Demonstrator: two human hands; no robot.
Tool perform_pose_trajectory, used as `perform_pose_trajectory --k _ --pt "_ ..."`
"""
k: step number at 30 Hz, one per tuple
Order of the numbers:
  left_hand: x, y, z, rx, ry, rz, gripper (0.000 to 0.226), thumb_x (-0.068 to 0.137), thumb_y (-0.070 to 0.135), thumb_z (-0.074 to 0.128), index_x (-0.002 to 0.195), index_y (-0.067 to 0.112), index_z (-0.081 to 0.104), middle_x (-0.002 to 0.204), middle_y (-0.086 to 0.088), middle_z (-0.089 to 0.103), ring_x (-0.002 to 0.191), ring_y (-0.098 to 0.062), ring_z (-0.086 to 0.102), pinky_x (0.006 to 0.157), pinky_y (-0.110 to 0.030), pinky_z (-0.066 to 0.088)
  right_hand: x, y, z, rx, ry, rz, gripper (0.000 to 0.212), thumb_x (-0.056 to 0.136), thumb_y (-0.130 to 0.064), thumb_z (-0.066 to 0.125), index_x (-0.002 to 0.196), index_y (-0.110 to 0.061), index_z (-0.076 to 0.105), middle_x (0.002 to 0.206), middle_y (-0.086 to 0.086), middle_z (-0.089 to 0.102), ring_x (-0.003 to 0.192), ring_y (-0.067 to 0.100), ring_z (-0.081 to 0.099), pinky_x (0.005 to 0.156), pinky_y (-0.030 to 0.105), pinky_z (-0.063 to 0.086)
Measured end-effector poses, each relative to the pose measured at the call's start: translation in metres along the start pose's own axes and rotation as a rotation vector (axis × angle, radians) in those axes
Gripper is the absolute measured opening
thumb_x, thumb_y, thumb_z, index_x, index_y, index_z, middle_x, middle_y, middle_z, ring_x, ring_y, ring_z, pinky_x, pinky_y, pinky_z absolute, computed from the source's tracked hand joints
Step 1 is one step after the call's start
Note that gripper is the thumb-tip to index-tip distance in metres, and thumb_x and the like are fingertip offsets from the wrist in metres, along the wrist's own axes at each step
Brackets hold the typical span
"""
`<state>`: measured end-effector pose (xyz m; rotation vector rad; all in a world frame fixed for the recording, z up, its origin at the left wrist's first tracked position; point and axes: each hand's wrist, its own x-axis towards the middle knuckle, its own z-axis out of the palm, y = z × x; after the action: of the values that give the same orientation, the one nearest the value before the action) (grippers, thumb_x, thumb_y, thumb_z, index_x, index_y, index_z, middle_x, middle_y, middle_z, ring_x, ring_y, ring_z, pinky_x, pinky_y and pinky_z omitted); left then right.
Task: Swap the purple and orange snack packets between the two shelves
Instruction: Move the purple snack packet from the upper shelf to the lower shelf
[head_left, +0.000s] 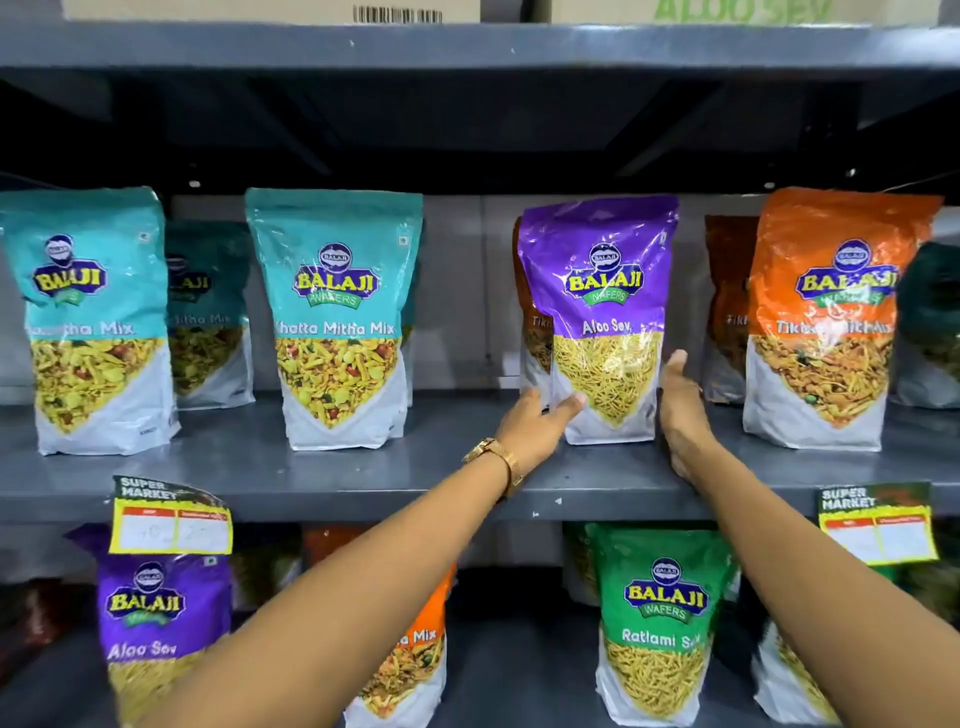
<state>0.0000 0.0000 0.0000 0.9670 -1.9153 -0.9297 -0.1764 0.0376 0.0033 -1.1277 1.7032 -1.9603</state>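
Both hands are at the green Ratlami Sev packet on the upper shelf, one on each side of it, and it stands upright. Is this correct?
Not quite. In the head view, the left hand and right hand flank the purple Aloo Sev packet, not a green one. It stands upright on the upper shelf. The green Ratlami Sev packet is on the shelf below.

Centre purple packet (597, 317) reads "Balaji Wafers, Aloo Sev"; teal packet (335, 317) "Khatta Mitha Mix"; lower-right green packet (657, 623) "Ratlami"; yellow tag (169, 519) "Super Market".
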Motion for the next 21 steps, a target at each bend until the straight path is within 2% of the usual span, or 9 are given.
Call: perform_pose_trajectory --k 1,3,5,8,12,13,16,18,21 --pt "0.002 0.001 0.003 -0.009 -0.003 0.001 0.086 0.084 0.063 0.052 0.141 0.001 0.034 0.149 -0.018 0.042 0.134 -0.036 0.044 0.110 -0.046 0.036 0.009 0.007 -0.001 0.031 -0.035 0.005 0.100 0.060 -0.095 0.019 0.106 -0.021 0.067 0.131 0.018 0.061 0.118 0.033 0.057 0.108 0.051 0.040" --pt "0.005 0.003 0.004 -0.053 -0.025 0.012 0.086 0.084 0.063 0.052 0.146 0.009 0.027 0.154 -0.009 0.037 0.139 -0.029 0.040 0.114 -0.043 0.033 0.028 0.022 0.001 -0.006 -0.095 -0.011 0.108 0.053 -0.099 0.016 0.118 -0.026 0.062 0.134 0.009 0.060 0.121 0.026 0.056 0.110 0.050 0.038" --pt "0.007 0.005 0.004 -0.073 -0.061 0.042 0.085 0.082 0.063 0.054 0.145 0.012 0.030 0.152 -0.005 0.040 0.138 -0.026 0.041 0.115 -0.041 0.033 0.013 0.008 0.003 -0.023 -0.123 0.005 0.102 0.064 -0.091 0.017 0.132 -0.024 0.053 0.139 0.002 0.053 0.122 0.020 0.050 0.112 0.047 0.034" --pt "0.014 -0.004 0.010 -0.016 -0.096 0.064 0.102 0.066 0.078 0.052 0.146 0.021 0.029 0.153 0.000 0.041 0.138 -0.022 0.042 0.115 -0.044 0.034 0.001 0.001 0.003 -0.046 -0.134 0.013 0.089 0.076 -0.078 0.033 0.131 -0.012 0.052 0.129 0.000 0.054 0.119 0.020 0.051 0.103 0.038 0.039" --pt "0.009 -0.003 0.005 -0.064 -0.040 0.084 0.082 0.078 0.056 0.063 0.141 0.012 0.034 0.148 -0.006 0.045 0.134 -0.024 0.044 0.114 -0.045 0.035 0.003 0.006 0.000 -0.014 -0.126 0.006 0.067 0.075 -0.068 0.055 0.095 -0.004 0.062 0.096 0.013 0.067 0.086 0.024 0.060 0.073 0.032 0.045" --pt "0.009 -0.004 0.003 -0.075 -0.013 0.083 0.080 0.077 0.053 0.065 0.139 0.011 0.036 0.147 -0.008 0.045 0.134 -0.025 0.044 0.113 -0.046 0.036 0.003 0.005 0.000 0.006 -0.139 0.010 0.066 0.074 -0.064 0.060 0.090 -0.001 0.062 0.092 0.016 0.069 0.082 0.024 0.061 0.072 0.032 0.046" --pt "0.000 -0.001 -0.002 -0.069 0.067 0.081 0.076 0.074 0.049 0.073 0.132 0.009 0.044 0.140 -0.010 0.052 0.127 -0.026 0.051 0.109 -0.046 0.041 -0.001 0.000 -0.002 0.021 -0.182 0.047 0.078 0.054 -0.071 0.068 0.090 -0.001 0.068 0.106 0.023 0.072 0.095 0.033 0.069 0.090 0.042 0.052" --pt "-0.005 0.000 -0.005 -0.104 0.076 0.072 0.070 0.076 0.041 0.076 0.130 0.009 0.045 0.137 -0.007 0.055 0.124 -0.025 0.053 0.109 -0.043 0.042 0.000 0.004 -0.006 0.053 -0.233 0.061 0.080 0.047 -0.070 0.074 0.095 -0.007 0.071 0.106 0.016 0.075 0.101 0.033 0.069 0.099 0.048 0.051" --pt "-0.016 0.000 -0.013 -0.112 0.015 0.065 0.063 0.078 0.036 0.075 0.126 0.012 0.041 0.130 -0.003 0.054 0.123 -0.023 0.052 0.108 -0.038 0.041 -0.020 -0.008 -0.013 0.014 -0.271 0.059 0.075 0.056 -0.072 0.070 0.092 -0.007 0.070 0.101 0.009 0.074 0.099 0.031 0.067 0.097 0.048 0.049"
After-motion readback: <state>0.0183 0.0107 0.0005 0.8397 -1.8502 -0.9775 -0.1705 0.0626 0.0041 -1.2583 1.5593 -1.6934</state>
